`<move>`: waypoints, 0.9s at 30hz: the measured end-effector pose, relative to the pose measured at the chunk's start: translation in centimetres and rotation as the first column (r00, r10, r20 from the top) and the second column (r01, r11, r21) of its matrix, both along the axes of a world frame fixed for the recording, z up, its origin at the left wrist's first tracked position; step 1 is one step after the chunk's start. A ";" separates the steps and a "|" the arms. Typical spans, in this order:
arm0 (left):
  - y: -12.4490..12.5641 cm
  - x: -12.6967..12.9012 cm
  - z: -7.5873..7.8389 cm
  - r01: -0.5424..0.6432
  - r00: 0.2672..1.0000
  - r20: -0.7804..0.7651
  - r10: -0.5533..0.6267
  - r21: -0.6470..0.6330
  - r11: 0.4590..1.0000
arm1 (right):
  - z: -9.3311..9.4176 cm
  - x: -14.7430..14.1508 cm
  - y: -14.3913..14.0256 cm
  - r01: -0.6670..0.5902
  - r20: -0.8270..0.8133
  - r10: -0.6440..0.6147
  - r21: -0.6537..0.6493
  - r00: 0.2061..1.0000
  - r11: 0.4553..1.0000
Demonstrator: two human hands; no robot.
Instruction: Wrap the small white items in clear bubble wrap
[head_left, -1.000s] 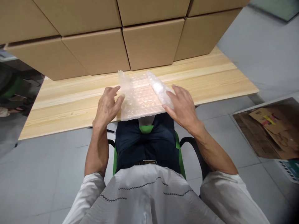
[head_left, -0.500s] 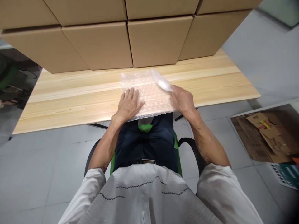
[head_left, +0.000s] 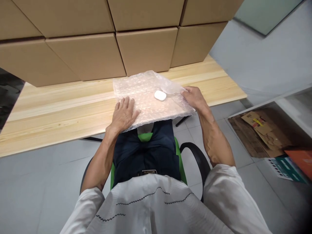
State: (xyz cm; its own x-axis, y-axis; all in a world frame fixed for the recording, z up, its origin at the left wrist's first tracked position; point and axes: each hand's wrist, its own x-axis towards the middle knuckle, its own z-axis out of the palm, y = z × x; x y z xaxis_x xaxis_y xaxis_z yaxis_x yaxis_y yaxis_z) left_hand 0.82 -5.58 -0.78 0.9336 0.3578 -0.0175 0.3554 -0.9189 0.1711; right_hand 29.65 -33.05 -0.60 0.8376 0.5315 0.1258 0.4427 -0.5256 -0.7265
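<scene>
A sheet of clear bubble wrap [head_left: 143,109] lies across the front edge of the wooden table. On it rests a small white rounded case [head_left: 160,95], fully uncovered. My left hand [head_left: 123,113] presses flat on the left part of the sheet, fingers spread. At the right side, my right hand [head_left: 194,97] pinches the lifted right corner of the bubble wrap between thumb and fingers. That raised part is folded up to the right of the white case.
Stacked cardboard boxes [head_left: 146,50] form a wall along the back of the wooden table [head_left: 48,117]. To the right on the floor stands a bin holding flattened cardboard [head_left: 259,126], with orange and green packets [head_left: 285,167] beside it. A chair armrest [head_left: 196,156] is near my right elbow.
My right hand has drawn the bubble wrap's flap to the right, off the white case, which now shows openly. My left hand stays flat on the sheet. The view has shifted right.
</scene>
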 end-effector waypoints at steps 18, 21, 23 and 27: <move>0.2 0.1 -0.7 -0.002 1.000 0.010 0.002 -0.004 1.000 | 1.5 -8.1 5.2 -0.441 0.373 0.525 -0.290 0.765 0.849; 0.2 0.0 -0.9 0.008 1.000 0.028 -0.007 -0.016 1.000 | -0.5 -6.1 6.2 -0.420 0.337 0.504 -0.294 0.795 0.859; 0.2 -0.1 -1.0 0.008 0.999 0.046 -0.007 -0.023 1.000 | -1.2 -4.9 6.2 -0.389 0.327 0.475 -0.296 0.817 0.873; 0.1 -0.2 -1.0 0.011 0.998 0.055 -0.009 -0.028 1.000 | -1.4 -4.4 6.0 -0.327 0.336 0.429 -0.321 0.838 0.889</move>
